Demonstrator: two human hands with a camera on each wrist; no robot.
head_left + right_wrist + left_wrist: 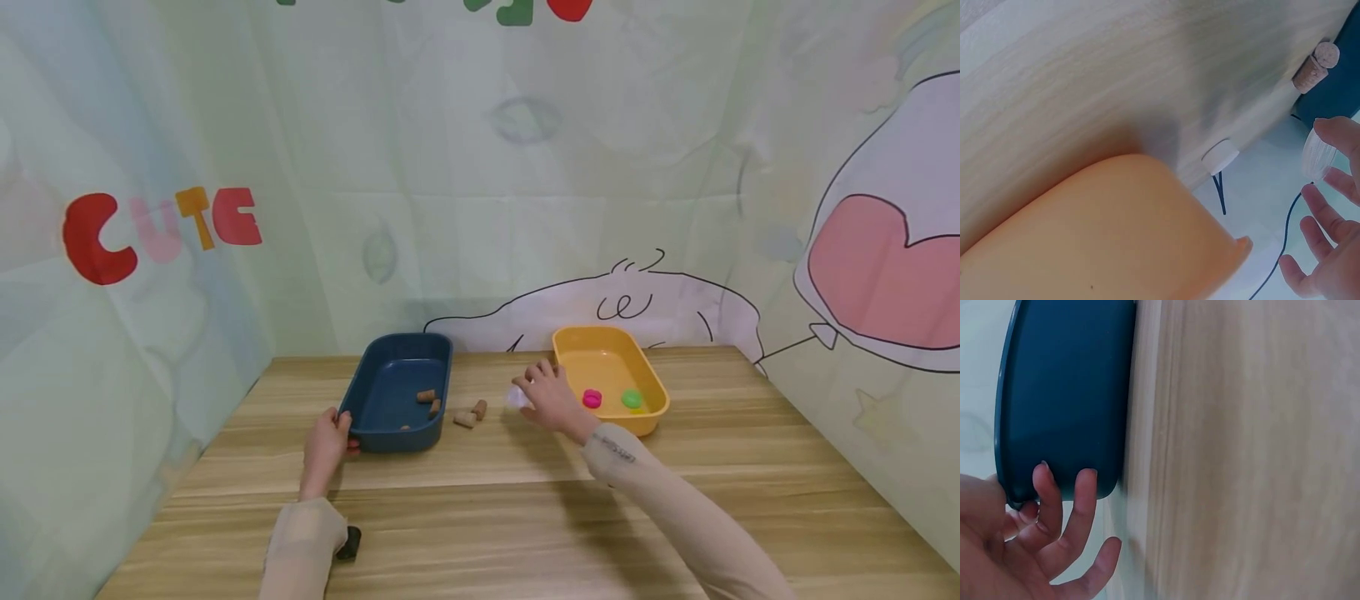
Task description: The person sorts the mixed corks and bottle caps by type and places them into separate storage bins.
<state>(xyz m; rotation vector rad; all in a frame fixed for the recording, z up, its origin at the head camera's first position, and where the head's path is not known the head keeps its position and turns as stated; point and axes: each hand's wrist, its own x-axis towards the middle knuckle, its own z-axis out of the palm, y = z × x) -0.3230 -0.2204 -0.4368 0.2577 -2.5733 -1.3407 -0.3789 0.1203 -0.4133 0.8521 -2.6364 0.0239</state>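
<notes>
My left hand (pixel 325 446) grips the near left corner of a dark blue plastic bin (pixel 397 442), thumb at the rim and fingertips on the outer wall in the left wrist view. Between thumb and fingers, my right hand (pixel 553 400) pinches a clear ridged bottle cap (pixel 1319 156) above the table, just left of a yellow bin (pixel 600 343). Inside the blue bin lie a few corks (pixel 426 396). Two more corks (pixel 465 419) are on the wood beside its right wall. The yellow bin contains a pink cap (pixel 592 399) and a green cap (pixel 632 398).
A second white cap (pixel 1220 156) rests on the table near the yellow bin in the right wrist view. Both bins stand toward the back of the wooden table (pixel 480 525), close to a printed cloth backdrop (pixel 360 275). Something yellow (pixel 637 411) lies beneath the green cap.
</notes>
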